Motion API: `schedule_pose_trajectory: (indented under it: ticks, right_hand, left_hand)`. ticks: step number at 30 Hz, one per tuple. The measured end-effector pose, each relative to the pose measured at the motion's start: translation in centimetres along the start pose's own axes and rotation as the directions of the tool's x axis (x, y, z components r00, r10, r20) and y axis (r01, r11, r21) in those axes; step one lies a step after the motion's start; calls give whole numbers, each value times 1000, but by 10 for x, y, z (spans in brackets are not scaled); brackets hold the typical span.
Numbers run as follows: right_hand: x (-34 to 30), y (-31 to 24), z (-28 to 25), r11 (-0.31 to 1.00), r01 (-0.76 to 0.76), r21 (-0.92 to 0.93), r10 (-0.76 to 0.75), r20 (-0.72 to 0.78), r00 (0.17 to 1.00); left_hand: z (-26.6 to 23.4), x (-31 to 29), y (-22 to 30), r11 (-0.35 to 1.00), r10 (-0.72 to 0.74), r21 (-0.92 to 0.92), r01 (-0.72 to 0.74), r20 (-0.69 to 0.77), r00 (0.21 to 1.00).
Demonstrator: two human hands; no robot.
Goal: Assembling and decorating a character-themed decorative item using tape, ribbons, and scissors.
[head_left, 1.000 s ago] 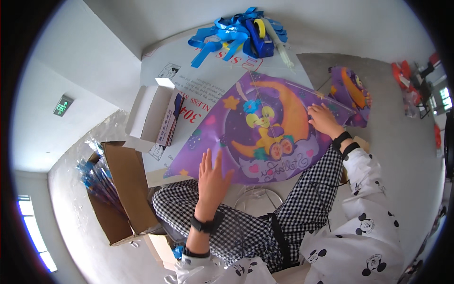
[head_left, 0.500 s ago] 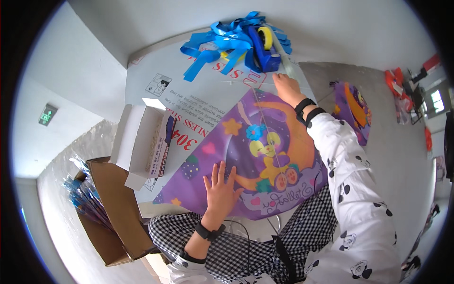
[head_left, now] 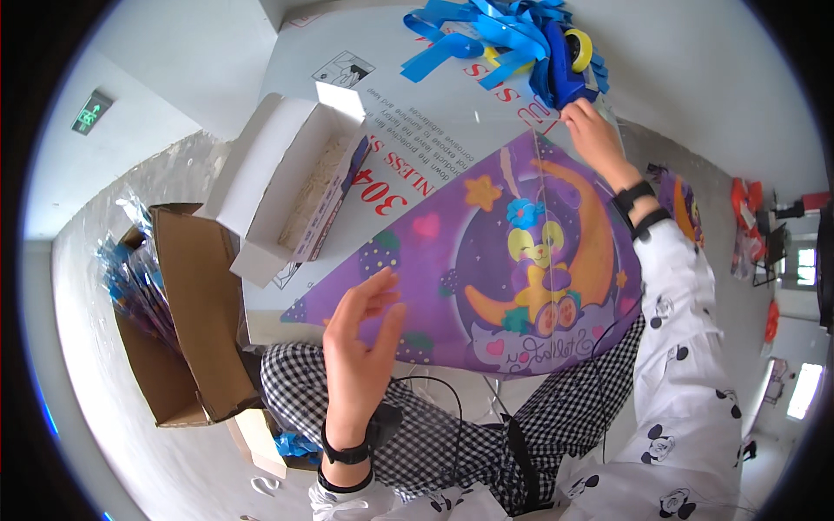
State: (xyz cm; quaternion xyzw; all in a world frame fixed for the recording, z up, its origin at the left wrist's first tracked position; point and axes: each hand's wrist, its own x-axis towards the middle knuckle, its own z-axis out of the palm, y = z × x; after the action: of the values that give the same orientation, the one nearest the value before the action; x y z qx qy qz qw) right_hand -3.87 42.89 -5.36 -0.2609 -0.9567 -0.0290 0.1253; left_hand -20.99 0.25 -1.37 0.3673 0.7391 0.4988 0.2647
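Left hand [head_left: 360, 347] is hovering over the purple cartoon sheet [head_left: 508, 256] near its left end, thumb standing apart from curled fingers. Right hand [head_left: 595, 139] is holding its fingertips bunched just beside the blue tape dispenser [head_left: 569, 82], pinch contents unclear. Sheet is lying on the grey table [head_left: 469, 95], printed side facing up.
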Motion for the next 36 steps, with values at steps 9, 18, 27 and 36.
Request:
schedule_pose_trajectory:
  ticks: [9,18,27,36]
  right_hand:
    - [-114,-174,-67,917,239,320,-237,-48,970]
    - [-126,-272,-54,866,194,461,-203,-30,979]
    - [-92,-348,-19,653,185,734,-286,13,958]
    - [-62,-349,-5,678,270,684,-338,-36,940]
  left_hand:
    - [25,-29,-38,603,-212,-797,44,-106,971]
    - [23,-47,-69,651,-395,-752,103,-219,892]
    - [14,-46,-93,592,-460,-800,101,-232,857]
    - [0,-23,-101,531,-521,-831,164,-168,837]
